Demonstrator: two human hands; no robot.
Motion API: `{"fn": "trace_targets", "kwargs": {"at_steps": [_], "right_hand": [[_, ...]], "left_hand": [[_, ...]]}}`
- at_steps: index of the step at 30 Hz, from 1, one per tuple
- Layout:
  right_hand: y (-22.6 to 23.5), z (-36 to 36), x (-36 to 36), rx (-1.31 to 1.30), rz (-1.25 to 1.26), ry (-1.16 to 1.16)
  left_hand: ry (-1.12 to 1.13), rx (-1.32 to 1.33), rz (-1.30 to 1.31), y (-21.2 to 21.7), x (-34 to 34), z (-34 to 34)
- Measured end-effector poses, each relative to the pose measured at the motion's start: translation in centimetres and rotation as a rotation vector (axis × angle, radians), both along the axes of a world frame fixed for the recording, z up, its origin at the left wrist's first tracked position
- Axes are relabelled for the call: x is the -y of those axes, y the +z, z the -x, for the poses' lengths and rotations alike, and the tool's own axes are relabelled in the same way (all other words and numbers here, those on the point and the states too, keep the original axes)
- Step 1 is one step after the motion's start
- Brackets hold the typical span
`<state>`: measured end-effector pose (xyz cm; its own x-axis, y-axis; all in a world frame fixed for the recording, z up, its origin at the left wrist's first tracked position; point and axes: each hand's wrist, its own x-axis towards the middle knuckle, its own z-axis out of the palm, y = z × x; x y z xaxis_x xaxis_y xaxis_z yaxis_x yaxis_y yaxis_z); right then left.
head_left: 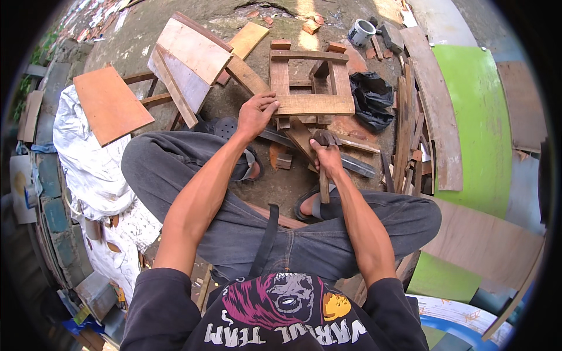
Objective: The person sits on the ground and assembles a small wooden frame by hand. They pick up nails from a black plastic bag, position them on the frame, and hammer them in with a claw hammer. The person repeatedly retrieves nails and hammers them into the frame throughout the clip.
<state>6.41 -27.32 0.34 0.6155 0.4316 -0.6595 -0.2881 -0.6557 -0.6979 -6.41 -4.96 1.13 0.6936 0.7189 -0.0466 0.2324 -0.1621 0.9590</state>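
A small wooden frame like a stool (341, 82), made of legs and crosspieces, stands in front of me. Along its near side runs a pale wooden slat (319, 105). The fingers of my left hand (256, 116) are closed on that slat's left end. My right hand (328, 157) grips a hammer by its wooden handle (324, 188), with the dark head (325, 138) up by the thumb, just below the frame. Between that hand and the frame, a slanting wooden board (303, 140) reaches down. Whether a nail is in the slat I cannot make out.
Offcuts and boards, one an orange-brown panel (111, 105), lie at the left by a white sack (88, 158). A black plastic bag (373, 99) and a paint can (361, 33) are right of the frame. Long planks (404, 128) and a green sheet (474, 123) line the right.
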Motion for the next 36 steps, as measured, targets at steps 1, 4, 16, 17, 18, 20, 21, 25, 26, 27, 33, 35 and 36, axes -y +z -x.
{"fn": "trace_targets", "kwargs": {"at_steps": [1, 4, 16, 17, 18, 20, 21, 25, 26, 27, 33, 35, 36], "right_hand": [[-0.9, -0.4, -0.3, -0.059, -0.014, -0.101], [-1.6, -2.1, -0.8, -0.318, -0.106, -0.238], [-5.2, 0.4, -5.8, -0.682, -0.380, -0.495], [-5.3, 0.5, -6.0, -0.693, -0.368, -0.435], [-5.3, 0.7, -6.2, -0.698, -0.364, -0.415], [-5.2, 1.0, -6.6, -0.709, -0.356, -0.377], [-5.4, 0.9, -6.7, -0.700, -0.377, -0.437], [-5.4, 1.1, -7.0, -0.703, -0.388, -0.445], [-5.3, 1.3, -7.1, -0.713, -0.372, -0.390], [-5.2, 1.4, -7.4, -0.705, -0.345, -0.375], [-5.0, 2.0, -8.4, -0.681, -0.399, -0.511], [-4.8, 2.2, -8.6, -0.685, -0.411, -0.517], [-4.9, 2.5, -8.8, -0.689, -0.437, -0.560]], "left_hand": [[0.003, 0.014, 0.018, -0.1, 0.0, 0.0], [0.009, 0.033, 0.027, -0.7, -0.1, 0.2], [0.030, 0.051, 0.085, 0.0, 0.1, 0.0], [0.024, 0.035, 0.088, -0.1, -0.1, 0.1], [0.022, 0.019, 0.089, -0.1, -0.2, 0.3], [0.028, 0.041, 0.101, -0.3, -0.2, 0.3], [0.029, 0.055, 0.108, -0.3, -0.1, 0.2], [0.018, 0.039, 0.079, -0.3, 0.0, 0.0], [0.023, 0.025, 0.088, -0.3, -0.1, 0.1], [0.027, 0.010, 0.094, -0.3, -0.1, 0.2], [0.028, 0.021, 0.096, -0.4, -0.1, 0.1], [0.032, 0.048, 0.114, -0.7, -0.1, 0.2], [0.033, 0.061, 0.122, -0.6, 0.0, 0.2]]}}
